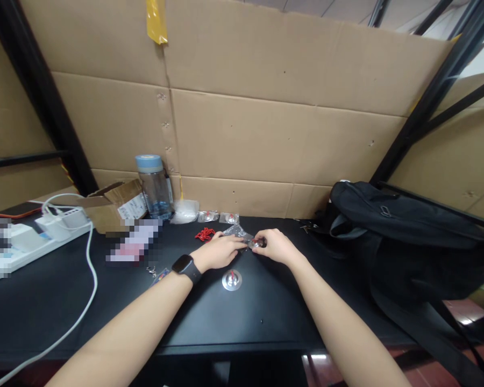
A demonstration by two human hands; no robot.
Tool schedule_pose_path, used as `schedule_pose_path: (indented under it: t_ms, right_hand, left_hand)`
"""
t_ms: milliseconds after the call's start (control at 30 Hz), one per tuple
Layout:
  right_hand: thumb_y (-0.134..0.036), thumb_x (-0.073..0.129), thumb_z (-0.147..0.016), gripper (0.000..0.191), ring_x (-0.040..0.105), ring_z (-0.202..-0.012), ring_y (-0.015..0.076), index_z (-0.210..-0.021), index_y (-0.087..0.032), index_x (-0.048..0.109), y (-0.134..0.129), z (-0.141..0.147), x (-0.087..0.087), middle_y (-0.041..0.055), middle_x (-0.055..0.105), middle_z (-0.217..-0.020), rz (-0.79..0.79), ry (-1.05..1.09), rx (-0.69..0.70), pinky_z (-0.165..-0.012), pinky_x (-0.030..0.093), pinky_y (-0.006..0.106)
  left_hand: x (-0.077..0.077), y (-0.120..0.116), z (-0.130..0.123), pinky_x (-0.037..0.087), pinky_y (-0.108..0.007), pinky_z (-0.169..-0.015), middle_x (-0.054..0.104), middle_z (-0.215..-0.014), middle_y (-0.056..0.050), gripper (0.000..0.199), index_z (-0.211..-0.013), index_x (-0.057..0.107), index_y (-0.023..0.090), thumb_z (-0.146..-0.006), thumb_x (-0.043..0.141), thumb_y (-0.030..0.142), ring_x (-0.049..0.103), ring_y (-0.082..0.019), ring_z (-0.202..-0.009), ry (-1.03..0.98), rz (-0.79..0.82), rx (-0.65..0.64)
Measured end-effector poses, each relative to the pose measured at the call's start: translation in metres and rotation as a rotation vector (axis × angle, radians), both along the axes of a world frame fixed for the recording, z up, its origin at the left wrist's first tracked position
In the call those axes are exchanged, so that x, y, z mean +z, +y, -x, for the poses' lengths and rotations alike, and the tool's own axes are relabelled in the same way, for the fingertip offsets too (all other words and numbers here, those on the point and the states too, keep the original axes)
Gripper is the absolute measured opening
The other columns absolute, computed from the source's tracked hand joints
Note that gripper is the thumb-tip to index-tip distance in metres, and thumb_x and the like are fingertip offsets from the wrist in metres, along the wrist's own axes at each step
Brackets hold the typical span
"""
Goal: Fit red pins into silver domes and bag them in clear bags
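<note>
My right hand point(275, 245) pinches a small shiny disc with red on it point(256, 243) just above the black table. Beside it, my left hand point(221, 250), with a dark watch on the wrist, reaches its fingers onto a clear plastic bag point(237, 231); its fingers are stretched out and lie nearly flat. Closer to the front edge, a round silver disc with a domed middle and a red mark point(232, 280) lies flat on the table. A bundle of red cord point(205, 234) rests behind my left wrist.
Two small bagged pieces point(208, 216) lie near the cardboard wall point(242, 134). A bottle point(155, 188), an open carton point(113, 207) and a white power strip point(36, 244) with a cable stand left. A black backpack point(403, 236) fills the right side.
</note>
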State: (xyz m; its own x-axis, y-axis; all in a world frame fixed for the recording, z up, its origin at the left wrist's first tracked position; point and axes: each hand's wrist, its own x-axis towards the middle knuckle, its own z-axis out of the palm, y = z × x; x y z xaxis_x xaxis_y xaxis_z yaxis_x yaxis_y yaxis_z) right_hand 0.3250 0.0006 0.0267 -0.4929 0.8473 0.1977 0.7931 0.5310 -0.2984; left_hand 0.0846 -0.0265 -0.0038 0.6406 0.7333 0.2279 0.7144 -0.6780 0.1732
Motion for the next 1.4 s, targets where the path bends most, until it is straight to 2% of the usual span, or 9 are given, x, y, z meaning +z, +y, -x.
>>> schedule_pose_path:
  t_ms: [200,533,767,933,1033,1133,1267,1400]
  right_hand:
    - [-0.044,0.076,-0.076,0.026,0.068,-0.082,0.0199,-0.096,-0.027,0.074,-0.001,0.002,0.001,0.0021,0.075,-0.091,-0.022,0.045,-0.024,-0.068,0.043,0.027]
    - [-0.045,0.076,-0.076,0.028,0.068,-0.081,0.0197,-0.097,-0.027,0.074,0.0,0.005,-0.001,0.0032,0.075,-0.091,-0.008,0.037,-0.005,-0.066,0.043,0.026]
    - [-0.047,0.079,-0.074,0.031,0.067,-0.081,0.0184,-0.093,-0.023,0.073,0.005,0.011,-0.012,0.0041,0.075,-0.094,-0.009,0.09,0.013,-0.07,0.045,0.026]
    - [-0.043,0.077,-0.077,0.027,0.068,-0.075,0.0178,-0.092,-0.021,0.077,0.008,0.008,-0.01,0.0044,0.076,-0.084,0.062,0.14,0.129,-0.07,0.046,0.026]
    - [-0.028,0.073,-0.08,0.019,0.069,-0.079,0.0176,-0.097,-0.022,0.078,0.008,0.003,-0.005,0.0038,0.076,-0.088,0.093,0.125,0.223,-0.075,0.048,0.026]
    - [-0.019,0.07,-0.08,0.019,0.069,-0.085,0.0177,-0.097,-0.023,0.079,0.006,0.0,-0.001,0.0037,0.077,-0.095,0.078,0.109,0.273,-0.08,0.048,0.026]
    - [-0.023,0.073,-0.077,0.024,0.069,-0.084,0.0179,-0.1,-0.022,0.078,0.005,0.0,0.0,0.0035,0.076,-0.096,0.084,0.086,0.318,-0.078,0.048,0.026]
    - [-0.025,0.076,-0.074,0.026,0.068,-0.082,0.0181,-0.1,-0.022,0.078,0.004,0.002,-0.001,0.0034,0.075,-0.092,0.089,0.075,0.279,-0.077,0.047,0.026]
  left_hand:
    - [0.002,0.0,0.001,0.031,-0.047,-0.111,0.055,-0.147,-0.004,0.046,-0.137,0.057,0.034,-0.094,0.048,0.022,0.049,-0.025,-0.136,0.011,0.013,0.006]
    - [0.001,0.0,0.001,0.031,-0.051,-0.113,0.047,-0.153,-0.001,0.046,-0.133,0.06,0.042,-0.096,0.045,0.02,0.047,-0.027,-0.138,0.02,0.016,-0.015]
    - [-0.002,0.002,0.003,0.03,-0.051,-0.113,0.05,-0.152,-0.001,0.044,-0.132,0.061,0.044,-0.097,0.045,0.023,0.046,-0.026,-0.139,0.007,0.046,-0.022]
    - [0.002,0.002,0.008,0.031,-0.053,-0.113,0.048,-0.153,0.0,0.043,-0.13,0.062,0.046,-0.097,0.046,0.023,0.045,-0.028,-0.14,-0.001,0.085,-0.044]
    - [0.005,0.001,0.009,0.031,-0.05,-0.115,0.047,-0.153,0.001,0.046,-0.13,0.063,0.046,-0.094,0.049,0.019,0.045,-0.026,-0.14,-0.009,0.108,-0.066]
    - [0.007,0.0,0.009,0.03,-0.049,-0.116,0.045,-0.154,0.003,0.051,-0.13,0.063,0.047,-0.092,0.05,0.015,0.045,-0.025,-0.141,-0.007,0.127,-0.087]
    - [0.009,-0.001,0.009,0.032,-0.052,-0.115,0.046,-0.154,0.002,0.051,-0.128,0.064,0.046,-0.091,0.051,0.014,0.045,-0.027,-0.141,-0.018,0.147,-0.081]
    - [0.012,-0.003,0.009,0.031,-0.052,-0.115,0.044,-0.155,0.003,0.052,-0.13,0.062,0.047,-0.091,0.051,0.015,0.044,-0.027,-0.142,0.001,0.153,-0.085]
